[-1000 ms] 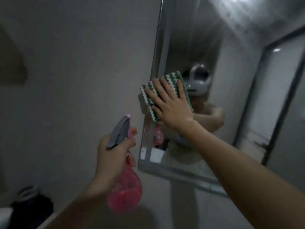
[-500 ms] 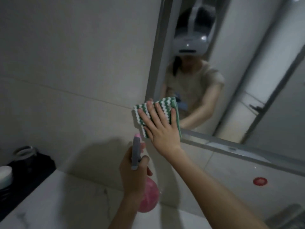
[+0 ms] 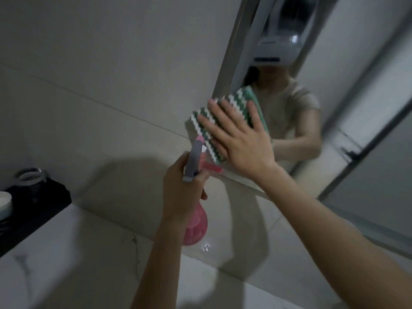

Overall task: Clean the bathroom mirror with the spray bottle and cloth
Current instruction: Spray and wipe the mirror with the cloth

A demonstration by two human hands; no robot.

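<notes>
The mirror [image 3: 347,90] fills the upper right of the head view, its metal frame running down the left side. My right hand [image 3: 240,139] presses a green-and-white zigzag cloth [image 3: 205,117] flat against the mirror's lower left corner, fingers straight and spread. Just below and left, my left hand [image 3: 182,192] grips the neck of a pink spray bottle [image 3: 195,226] with a grey trigger head, held upright above the counter. Its nozzle sits close to the cloth's lower edge.
A white marble counter [image 3: 66,253] runs along the bottom. At the far left a black tray [image 3: 38,201] holds a glass jar [image 3: 29,177] and a white bowl [image 3: 4,201]. Beige wall tiles [image 3: 100,74] lie left of the mirror. The mirror reflects a person and a door.
The cloth and my right hand slid down from mid-mirror to the lower left corner, and the view tilted down. My left hand kept the bottle just below it.
</notes>
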